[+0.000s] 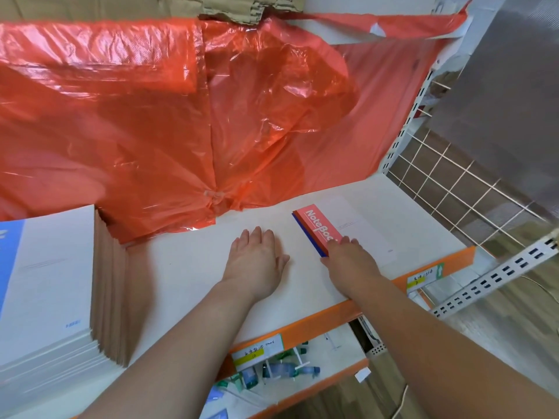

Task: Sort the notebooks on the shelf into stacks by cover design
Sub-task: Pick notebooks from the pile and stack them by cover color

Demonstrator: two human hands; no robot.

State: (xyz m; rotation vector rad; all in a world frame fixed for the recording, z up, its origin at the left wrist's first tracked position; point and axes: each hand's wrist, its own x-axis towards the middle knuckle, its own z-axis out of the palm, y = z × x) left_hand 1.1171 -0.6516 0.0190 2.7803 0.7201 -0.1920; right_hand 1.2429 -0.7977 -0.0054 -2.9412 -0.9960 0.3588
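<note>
the left hand (257, 258) lay flat on the shelf (187, 267), fingers together and holding nothing, just left of the red notebook (317, 229); the right hand (351, 261) gripped that notebook's near end.

A left hand (257, 258) lies flat on a white shelf (187, 267); just beside it, the right hand (351, 261) touches a red notebook (317, 231).

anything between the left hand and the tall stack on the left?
No. In the head view, only bare white shelf lies between the left hand and the stack; the hand rests flat on the shelf.
</note>
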